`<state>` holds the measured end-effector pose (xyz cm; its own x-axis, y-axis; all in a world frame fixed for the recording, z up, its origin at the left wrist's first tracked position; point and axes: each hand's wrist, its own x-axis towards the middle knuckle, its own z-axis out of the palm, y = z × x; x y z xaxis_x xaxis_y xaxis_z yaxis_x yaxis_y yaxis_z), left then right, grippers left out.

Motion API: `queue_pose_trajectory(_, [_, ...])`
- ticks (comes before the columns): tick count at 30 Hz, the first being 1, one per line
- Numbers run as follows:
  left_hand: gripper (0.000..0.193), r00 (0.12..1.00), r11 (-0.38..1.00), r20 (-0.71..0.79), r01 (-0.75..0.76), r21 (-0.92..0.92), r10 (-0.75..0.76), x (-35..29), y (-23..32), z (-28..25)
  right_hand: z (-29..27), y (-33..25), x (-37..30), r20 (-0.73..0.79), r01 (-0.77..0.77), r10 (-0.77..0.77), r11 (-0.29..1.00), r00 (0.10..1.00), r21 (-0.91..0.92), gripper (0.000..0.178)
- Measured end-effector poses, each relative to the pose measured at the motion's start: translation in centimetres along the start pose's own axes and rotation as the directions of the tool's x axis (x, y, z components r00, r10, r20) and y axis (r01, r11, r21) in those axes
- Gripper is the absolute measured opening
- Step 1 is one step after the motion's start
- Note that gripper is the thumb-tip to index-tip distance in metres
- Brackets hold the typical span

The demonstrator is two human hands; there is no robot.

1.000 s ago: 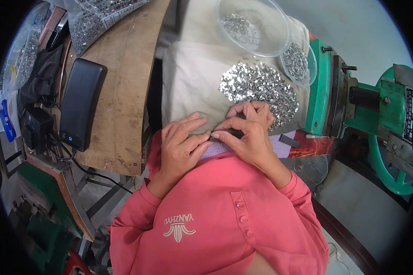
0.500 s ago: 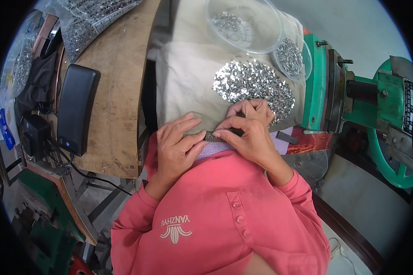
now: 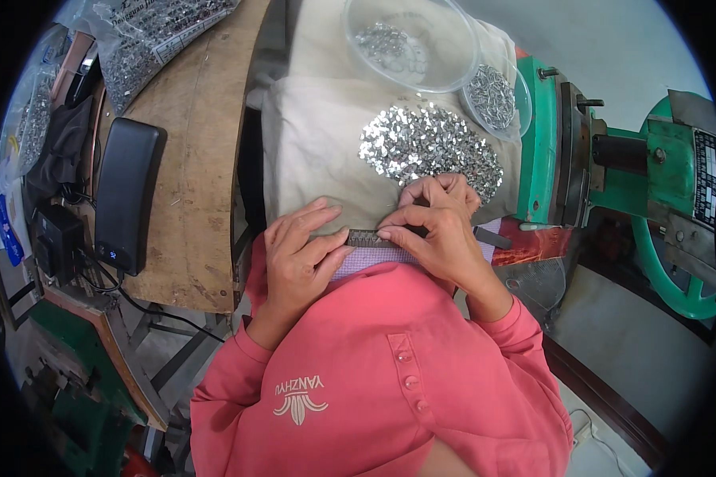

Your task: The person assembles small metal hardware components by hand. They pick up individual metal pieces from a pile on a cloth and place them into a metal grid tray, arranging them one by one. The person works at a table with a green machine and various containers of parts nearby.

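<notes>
A narrow dark metal bar (image 3: 365, 238) with a row of fine notches lies crosswise close to my body. My left hand (image 3: 301, 250) grips its left end between thumb and forefinger, the other fingers resting on the beige cloth (image 3: 306, 151). At the bar's notched stretch, my right hand (image 3: 439, 229) is closed in a pinch; whatever sits between those fingertips is too small or hidden to name. The bar's plain right end emerges beyond that hand. Just past my right knuckles spreads a pile of small shiny metal pieces (image 3: 429, 143) on the cloth.
Behind the pile stand a clear round tub (image 3: 410, 83) with some metal bits and a smaller clear dish (image 3: 493, 99) of silvery parts. A green machine (image 3: 542, 143) with a handwheel borders the right. On the left, a wooden table (image 3: 195, 159) carries a black power bank (image 3: 130, 195) and bagged metal parts.
The gap between my hands has widened a little, so more of the notched bar shows. The whole view has shifted slightly.
</notes>
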<state>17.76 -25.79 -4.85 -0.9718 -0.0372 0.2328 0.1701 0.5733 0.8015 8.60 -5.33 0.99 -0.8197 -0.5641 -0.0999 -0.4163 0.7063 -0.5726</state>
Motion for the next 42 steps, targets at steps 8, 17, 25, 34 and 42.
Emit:
queue_pose_trajectory(8, [0.024, 1.000, 1.000, -0.003, -0.011, 0.004, 0.011, 0.0, -0.1, 0.0, 0.4, -0.2, 0.2, -0.011, -0.025, 0.025, 1.000, 1.000, -0.002, 0.016])
queue_pose_trajectory(17, [0.024, 1.000, 1.000, -0.005, -0.022, 0.017, 0.022, 0.0, -0.2, 0.1, -0.7, 0.1, -0.2, 0.037, -0.021, 0.022, 0.999, 0.999, -0.031, 0.014])
queue_pose_trajectory(25, [0.026, 1.000, 1.000, -0.017, -0.015, 0.023, 0.015, -0.1, -0.2, 0.3, -0.7, 0.1, -0.4, 0.037, -0.024, 0.025, 0.999, 0.999, -0.036, 0.014])
queue_pose_trajectory(34, [0.020, 0.994, 0.992, -0.063, -0.084, 0.096, 0.090, -1.2, 0.1, -0.1, -0.6, 0.0, -0.8, -0.030, -0.032, 0.031, 0.998, 0.999, -0.045, 0.013])
queue_pose_trajectory(42, [0.025, 0.963, 0.924, -0.017, -0.251, 0.287, 0.267, -1.1, 0.8, 0.1, -1.4, 0.6, -1.1, 0.006, -0.025, 0.026, 0.998, 1.000, -0.059, 0.011])
